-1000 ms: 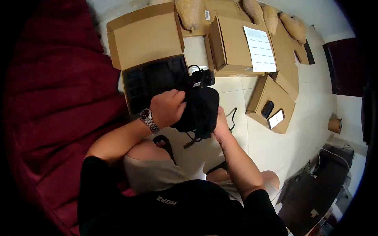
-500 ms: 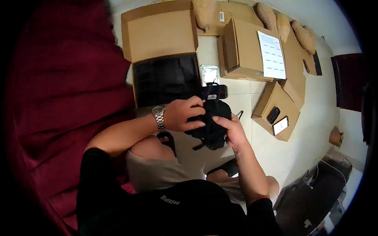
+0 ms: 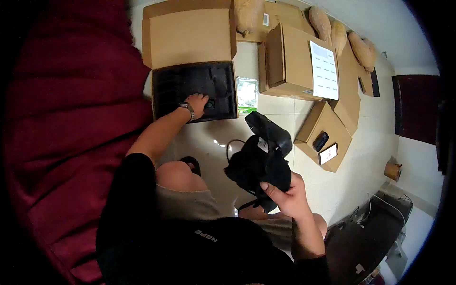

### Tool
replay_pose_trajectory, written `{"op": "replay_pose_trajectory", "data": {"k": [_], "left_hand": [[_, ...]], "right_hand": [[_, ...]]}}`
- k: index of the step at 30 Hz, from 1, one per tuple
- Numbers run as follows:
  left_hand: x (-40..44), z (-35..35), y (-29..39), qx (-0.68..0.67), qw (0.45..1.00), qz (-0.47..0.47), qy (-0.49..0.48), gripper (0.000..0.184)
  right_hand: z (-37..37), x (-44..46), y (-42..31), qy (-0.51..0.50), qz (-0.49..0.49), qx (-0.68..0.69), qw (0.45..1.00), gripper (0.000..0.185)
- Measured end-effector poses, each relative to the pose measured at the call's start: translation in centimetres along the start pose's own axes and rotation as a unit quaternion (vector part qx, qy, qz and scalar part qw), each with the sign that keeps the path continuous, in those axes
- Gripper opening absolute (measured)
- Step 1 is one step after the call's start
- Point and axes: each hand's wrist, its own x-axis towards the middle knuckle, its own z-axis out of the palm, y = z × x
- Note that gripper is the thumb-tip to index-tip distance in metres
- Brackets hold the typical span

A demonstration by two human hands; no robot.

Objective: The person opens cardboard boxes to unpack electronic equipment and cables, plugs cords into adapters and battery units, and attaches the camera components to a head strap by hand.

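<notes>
My right hand (image 3: 289,194) is closed around a black fabric headgear-like piece (image 3: 259,164) with straps, held above the floor near my knees. A rigid, glossy black part (image 3: 270,133) sticks up from its top, a white barcode label (image 3: 262,144) is stuck on it, and a thin dark loop hangs at its left. Stretched forward, my left hand (image 3: 195,103) reaches into an open cardboard box (image 3: 190,40) lined with black foam (image 3: 175,78). Its fingers look apart, touching the foam beside a small dark round thing (image 3: 210,103). The fingertips are hard to make out.
A silver pouch (image 3: 247,92) lies right of the open box. Closed cartons (image 3: 292,61) stand behind, one with a printed sheet (image 3: 325,71). A phone (image 3: 328,154) and a small black item (image 3: 320,141) rest on a lower carton. Several squashes (image 3: 363,52) line the wall. Maroon fabric (image 3: 76,118) covers the left.
My left hand has let go of the black headgear-like piece and moved forward-left into the foam-lined box. My right hand still holds the piece, now lower and tilted, with its glossy part showing.
</notes>
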Motion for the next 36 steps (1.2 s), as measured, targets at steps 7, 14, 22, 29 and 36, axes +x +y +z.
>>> {"op": "replay_pose_trajectory", "data": {"k": [7,14,22,29,36], "left_hand": [[-0.6,-3.1,1.7,-0.065,0.982,-0.152,-0.088,0.067],[-1.0,-15.3,5.0,-0.285,0.938,-0.165,0.109,0.081],[-5.3,-27.4,16.6,-0.501,0.86,0.088,0.02,0.055],[-7.3,-28.5,20.1,-0.435,0.874,0.203,-0.067,0.038],[-7.1,-26.7,21.4,-0.686,0.703,0.08,-0.171,0.086]], "right_hand": [[-0.5,0.3,-0.4,0.032,-0.023,0.041,0.998,0.02],[-0.6,0.1,1.5,-0.022,-0.126,-0.167,0.978,0.037],[-1.9,0.8,0.5,-0.02,-0.203,-0.264,0.943,0.055],[-6.2,1.4,0.5,-0.177,-0.093,-0.108,0.974,0.03],[-7.2,1.3,2.7,-0.179,-0.051,0.126,0.974,0.025]]}}
